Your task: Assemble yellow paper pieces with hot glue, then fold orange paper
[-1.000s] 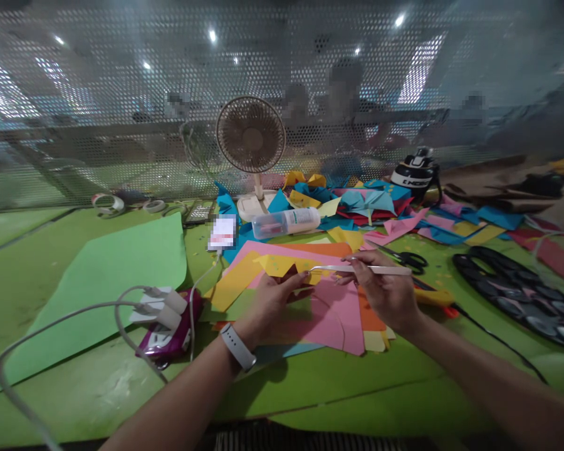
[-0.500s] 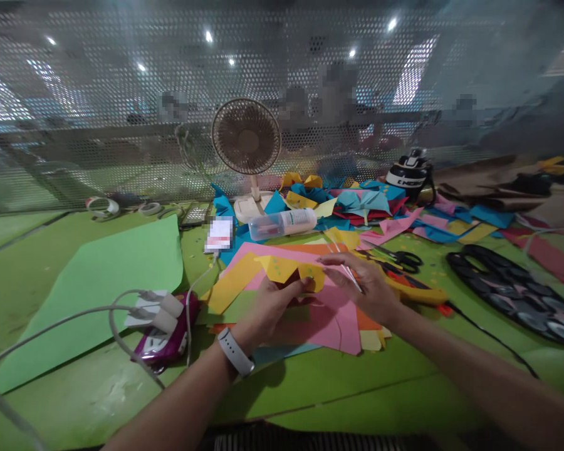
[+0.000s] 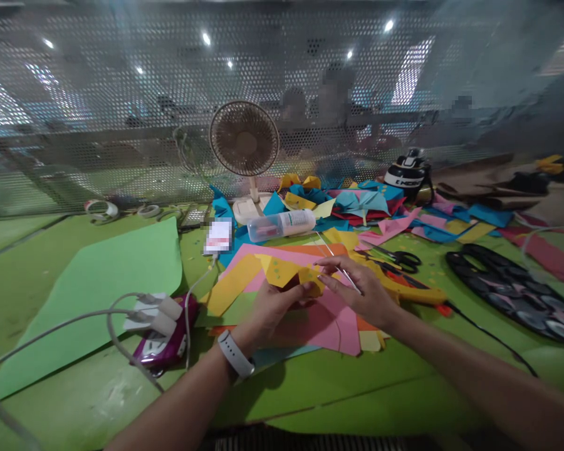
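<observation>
From where I stand, a large green sheet (image 3: 117, 300) lies along the left of the surface (image 3: 310, 398), then a purple power strip (image 3: 183, 341). The left hand (image 3: 273, 310) pinches a yellow folded paper (image 3: 281, 270) just beyond its thumb, above stacked coloured sheets (image 3: 343, 322), long axis roughly left to right. At its right end are the fingertips of the right hand (image 3: 361, 291), which holds tweezers (image 3: 351, 280) slanting toward the far edge. Green surface separates stack and near edge; a yellow corded tool (image 3: 420, 293) borders the right.

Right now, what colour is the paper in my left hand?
The paper is yellow with green dots; head view.
</observation>
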### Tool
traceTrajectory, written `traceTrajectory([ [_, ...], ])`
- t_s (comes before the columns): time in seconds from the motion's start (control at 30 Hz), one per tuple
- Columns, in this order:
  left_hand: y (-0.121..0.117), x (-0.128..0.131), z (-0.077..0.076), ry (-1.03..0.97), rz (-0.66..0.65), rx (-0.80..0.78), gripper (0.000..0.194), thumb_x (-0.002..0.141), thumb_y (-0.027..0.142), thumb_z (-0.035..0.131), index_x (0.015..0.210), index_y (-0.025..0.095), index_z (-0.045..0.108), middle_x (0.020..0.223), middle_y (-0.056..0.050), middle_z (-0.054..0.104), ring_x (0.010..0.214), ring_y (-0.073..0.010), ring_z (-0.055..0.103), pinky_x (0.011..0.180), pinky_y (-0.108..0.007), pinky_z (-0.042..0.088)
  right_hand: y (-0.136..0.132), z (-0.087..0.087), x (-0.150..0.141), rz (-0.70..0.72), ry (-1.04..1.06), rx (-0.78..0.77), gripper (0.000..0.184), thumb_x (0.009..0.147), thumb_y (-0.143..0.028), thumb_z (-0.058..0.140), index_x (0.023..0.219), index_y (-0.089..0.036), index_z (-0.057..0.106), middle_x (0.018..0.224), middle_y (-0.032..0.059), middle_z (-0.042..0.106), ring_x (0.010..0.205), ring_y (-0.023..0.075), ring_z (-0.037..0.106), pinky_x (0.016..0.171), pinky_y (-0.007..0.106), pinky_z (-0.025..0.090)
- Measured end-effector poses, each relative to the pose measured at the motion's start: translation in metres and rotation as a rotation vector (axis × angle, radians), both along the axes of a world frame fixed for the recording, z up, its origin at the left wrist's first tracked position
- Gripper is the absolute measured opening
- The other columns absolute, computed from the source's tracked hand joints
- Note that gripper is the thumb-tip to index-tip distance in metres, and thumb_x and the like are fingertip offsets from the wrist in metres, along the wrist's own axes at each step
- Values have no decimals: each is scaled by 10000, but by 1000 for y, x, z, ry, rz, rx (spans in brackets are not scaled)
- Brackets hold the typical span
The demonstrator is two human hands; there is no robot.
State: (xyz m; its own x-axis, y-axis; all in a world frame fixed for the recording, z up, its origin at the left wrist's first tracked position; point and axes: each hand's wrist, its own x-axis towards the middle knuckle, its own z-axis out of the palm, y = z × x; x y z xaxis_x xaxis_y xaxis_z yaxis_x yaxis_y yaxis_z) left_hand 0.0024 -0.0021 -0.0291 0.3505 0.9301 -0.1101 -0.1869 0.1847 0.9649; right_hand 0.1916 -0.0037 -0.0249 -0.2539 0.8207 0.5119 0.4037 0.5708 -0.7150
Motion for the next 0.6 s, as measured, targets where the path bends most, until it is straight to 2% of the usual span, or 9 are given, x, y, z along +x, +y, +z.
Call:
traceTrajectory([
  [0.07, 1, 0, 0, -8, -2, 1, 259, 728, 299, 742, 920, 158, 641, 932, -80, 673, 796, -180, 625, 731, -320, 492, 0, 0, 0, -1, -1, 2, 222, 874, -251, 545, 1092, -225, 579, 943, 33, 646, 866, 165, 603, 801, 295, 470],
  [0.23, 0, 0, 1, -17, 2, -18, 240, 721, 295, 746, 884, 149, 649, 837, -58, 677, 665, -138, 605, 703, -311, 496, 0, 0, 0, -10, 13, -50, 233, 861, -252, 557, 1091, -225, 584, 936, 34, 649, 876, 173, 609, 790, 297, 479],
  [0.5, 2, 0, -4, -52, 25, -59, 268, 703, 260, 763, 917, 150, 646, 875, -67, 691, 726, -165, 647, 732, -332, 518, 0, -3, 0, -17, 10, -61, 236, 864, -260, 560, 1096, -227, 589, 916, 34, 655, 873, 181, 621, 778, 310, 493],
  [0.6, 2, 1, -1, -91, 55, -143, 264, 680, 238, 780, 889, 140, 654, 895, -76, 698, 759, -184, 663, 773, -354, 524, 1, -2, 0, -63, 27, -2, 235, 880, -277, 547, 1108, -237, 587, 981, 48, 656, 939, 199, 615, 837, 349, 483],
])
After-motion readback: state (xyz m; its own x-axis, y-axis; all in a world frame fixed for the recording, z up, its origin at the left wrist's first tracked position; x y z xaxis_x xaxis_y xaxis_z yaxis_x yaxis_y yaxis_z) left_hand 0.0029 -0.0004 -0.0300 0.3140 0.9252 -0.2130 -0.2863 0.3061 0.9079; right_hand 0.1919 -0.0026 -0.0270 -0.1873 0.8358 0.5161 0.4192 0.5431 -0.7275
